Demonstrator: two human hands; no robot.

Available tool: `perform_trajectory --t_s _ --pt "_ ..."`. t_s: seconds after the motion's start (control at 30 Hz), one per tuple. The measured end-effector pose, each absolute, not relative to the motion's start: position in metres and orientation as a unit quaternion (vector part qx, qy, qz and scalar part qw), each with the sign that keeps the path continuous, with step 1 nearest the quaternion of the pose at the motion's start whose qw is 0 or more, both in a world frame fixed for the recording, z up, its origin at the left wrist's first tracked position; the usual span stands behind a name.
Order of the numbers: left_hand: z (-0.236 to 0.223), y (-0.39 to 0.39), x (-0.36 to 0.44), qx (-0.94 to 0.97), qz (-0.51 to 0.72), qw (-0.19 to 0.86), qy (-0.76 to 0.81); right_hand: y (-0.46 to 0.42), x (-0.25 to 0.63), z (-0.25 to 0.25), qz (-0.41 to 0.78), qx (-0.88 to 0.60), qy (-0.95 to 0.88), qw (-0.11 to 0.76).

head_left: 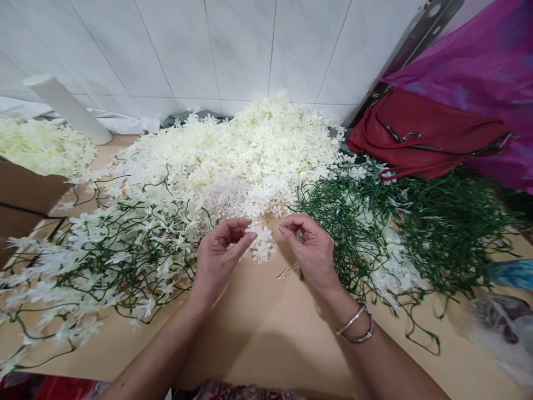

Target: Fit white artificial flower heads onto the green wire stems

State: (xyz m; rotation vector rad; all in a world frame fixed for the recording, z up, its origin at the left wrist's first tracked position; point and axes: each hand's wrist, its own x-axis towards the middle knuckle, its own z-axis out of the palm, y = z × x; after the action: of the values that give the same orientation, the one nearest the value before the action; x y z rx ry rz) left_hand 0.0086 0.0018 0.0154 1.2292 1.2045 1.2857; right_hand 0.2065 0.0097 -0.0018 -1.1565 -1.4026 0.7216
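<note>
Over the table's middle, my left hand [222, 258] has curled fingers, with a gap between thumb and forefinger and nothing clearly held in it. Just beyond its fingertips is a small cluster of white artificial flowers [263, 245]; whether it touches them I cannot tell. Facing it, my right hand [310, 250] pinches thumb and forefinger together at a tiny pale thing, too small to name. A bracelet [357, 328] circles the right wrist. Thin white stamen-like pieces [227, 199] lie in a heap behind the left hand, and a few short pale sticks [287, 273] lie beside the right.
Loose white blossoms [258, 144] are heaped against the tiled wall. Flowers on green stems [125, 250] spread at left; tangled green stems [449, 228] lie at right. A white roll [69, 108], a cardboard box [29, 194], a red handbag [433, 133] and a plastic bag [499, 328] surround them.
</note>
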Motion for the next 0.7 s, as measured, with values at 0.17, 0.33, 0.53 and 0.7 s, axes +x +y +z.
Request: perform_trajectory --t_s 0.17,0.33,0.53,0.7 --pt "0.023 0.005 0.009 0.485 0.535 0.501 0.477 0.010 0.205 0.004 0.350 -0.467 -0.553 0.594" --pt "0.025 0.005 0.012 0.463 0.555 0.517 0.458 0.013 0.203 0.004 0.469 -0.427 -0.452 0.628" --pt "0.020 0.002 0.013 0.623 0.539 0.345 0.450 0.012 0.201 0.009 0.547 -0.395 -0.392 0.625" --pt "0.016 -0.004 0.011 0.715 0.495 0.194 0.454 0.011 0.201 0.009 0.549 -0.407 -0.398 0.612"
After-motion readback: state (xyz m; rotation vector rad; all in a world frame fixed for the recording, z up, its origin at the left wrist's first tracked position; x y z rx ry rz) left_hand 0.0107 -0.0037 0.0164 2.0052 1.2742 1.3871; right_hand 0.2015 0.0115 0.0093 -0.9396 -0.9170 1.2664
